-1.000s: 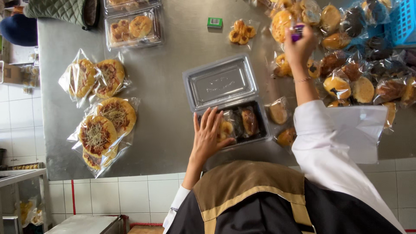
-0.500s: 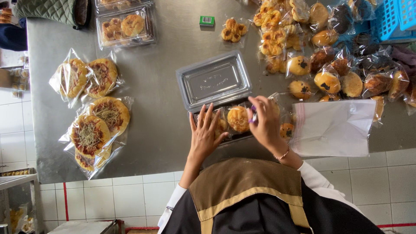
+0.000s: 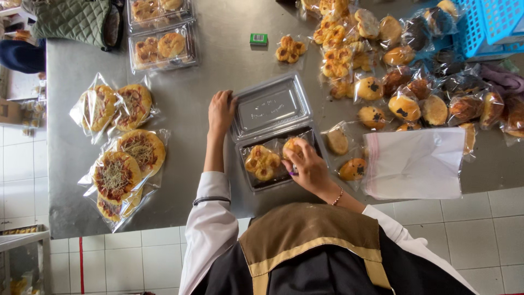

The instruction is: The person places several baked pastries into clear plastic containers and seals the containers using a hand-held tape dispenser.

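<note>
The person stands at a steel table (image 3: 218, 60) and works on a clear plastic box (image 3: 273, 134) with a hinged lid.

Left hand (image 3: 221, 112): fingers curled, resting against the left edge of the raised lid. It touches the lid; whether it pinches the lid cannot be told.

Right hand (image 3: 308, 169): placed over the right half of the open tray, fingers closed around a round bun (image 3: 292, 146) at the tray's far right corner. A small purple item sits between the fingers; its kind cannot be told.

Inside the tray, just left of the right hand, lies a flower-shaped pastry (image 3: 261, 163).

Just right of the right hand lie two wrapped buns (image 3: 344, 155) and a stack of flat clear bags (image 3: 415, 163) with a pink edge. Beyond that hand, a large pile of wrapped buns (image 3: 393, 71) covers the table, reaching a blue crate (image 3: 491, 24).

Well left of the left hand lie bagged round flat breads (image 3: 120, 142) with toppings. Beyond the left hand, two closed plastic boxes (image 3: 161, 35) of pastries stand near a green quilted cloth (image 3: 71, 19). A small green packet (image 3: 258, 39) lies beyond the lid.
</note>
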